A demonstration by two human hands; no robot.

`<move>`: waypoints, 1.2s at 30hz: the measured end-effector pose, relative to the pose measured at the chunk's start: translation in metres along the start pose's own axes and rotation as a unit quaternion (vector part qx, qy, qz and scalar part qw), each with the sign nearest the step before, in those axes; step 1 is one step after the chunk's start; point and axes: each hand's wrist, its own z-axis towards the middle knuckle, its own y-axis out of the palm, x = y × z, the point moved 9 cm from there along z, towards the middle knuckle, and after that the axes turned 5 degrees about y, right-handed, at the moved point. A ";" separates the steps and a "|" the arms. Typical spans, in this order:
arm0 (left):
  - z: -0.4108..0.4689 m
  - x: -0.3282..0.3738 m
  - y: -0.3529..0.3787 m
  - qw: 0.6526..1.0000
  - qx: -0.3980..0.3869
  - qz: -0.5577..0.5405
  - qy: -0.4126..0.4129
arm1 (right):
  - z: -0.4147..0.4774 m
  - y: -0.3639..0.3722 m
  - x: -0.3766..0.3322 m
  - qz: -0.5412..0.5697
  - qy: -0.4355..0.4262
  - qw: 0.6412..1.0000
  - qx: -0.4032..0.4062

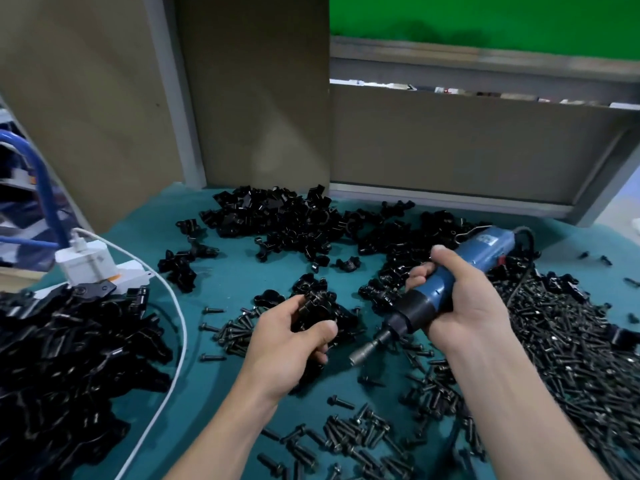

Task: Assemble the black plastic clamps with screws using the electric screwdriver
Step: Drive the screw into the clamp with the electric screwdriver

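Teal tabletop (221, 271): head view; strewn with black parts on every side.
Left hand (287, 337): fingers (325, 329) curled round a black clamp (313, 310), held just above the tabletop at centre.
Right hand (460, 299): wrapped tight round the blue screwdriver (446, 285), thumb on top.
Tip (367, 351): angled down and to the left, just beside the clamp but apart from it.
Screw in the clamp: too dark to tell whether one is seated.
Screws (571, 358): heaped on the right, scattered thinner below the hands.
Loose clamps (277, 220): piled at the back of the tabletop.
Left-side heap (69, 358): more black clamps, probably finished ones; half burying a white power strip (97, 268), with a white cable (176, 306) curving past.
Step in hand: likely bringing tip and screw head together.
Doing it well: squeeze the clamp halves flush with the holes lined up; turn the screw head to face the tip; seat the tip square on the head before pulling the trigger; press along the screw's line, never sideways; stop once snug, to spare the plastic.
Risk: a slipping tip close to the left fingers; best kept clear of the screw's line.
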 end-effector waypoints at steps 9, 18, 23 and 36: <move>-0.005 0.004 0.005 0.999 -0.029 0.004 0.016 | 0.016 -0.006 -0.028 0.048 -0.130 0.990 0.036; -0.010 0.014 0.006 0.998 -0.045 -0.006 0.038 | 0.016 0.005 -0.024 0.042 -0.148 0.988 -0.001; -0.011 0.014 0.002 0.999 -0.028 0.017 0.024 | 0.016 0.010 -0.020 0.028 -0.159 0.986 -0.031; -0.015 0.018 -0.001 0.999 0.010 0.039 0.033 | 0.019 0.010 -0.008 0.030 -0.157 0.986 -0.042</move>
